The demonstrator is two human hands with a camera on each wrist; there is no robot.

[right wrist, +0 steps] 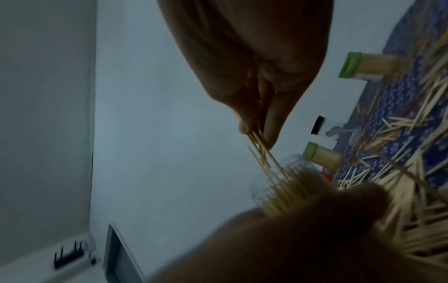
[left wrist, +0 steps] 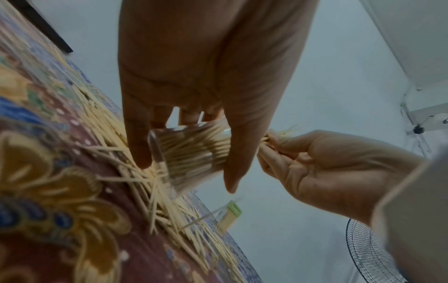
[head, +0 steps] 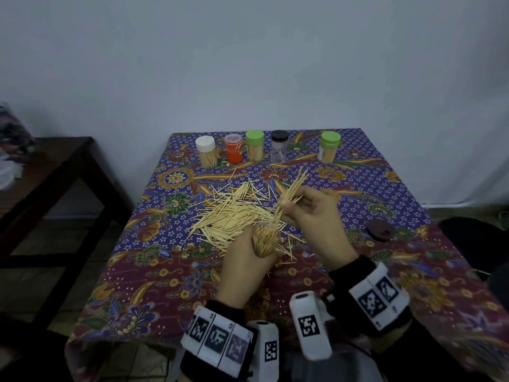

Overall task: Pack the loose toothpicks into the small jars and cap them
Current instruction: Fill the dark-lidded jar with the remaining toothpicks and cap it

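Note:
My left hand grips a small clear jar packed with toothpicks, tilted over the pile; the same jar shows between my fingers in the left wrist view. My right hand pinches a bundle of toothpicks, whose lower ends reach the jar's open mouth. In the right wrist view the bundle runs from my fingertips down into the jar. A heap of loose toothpicks lies on the patterned tablecloth. A dark lid sits to the right.
Several capped jars stand along the table's far edge: white-capped, orange, green-capped, black-capped and nearly empty, and another green-capped. A dark wooden side table is at the left. A fan stands beyond.

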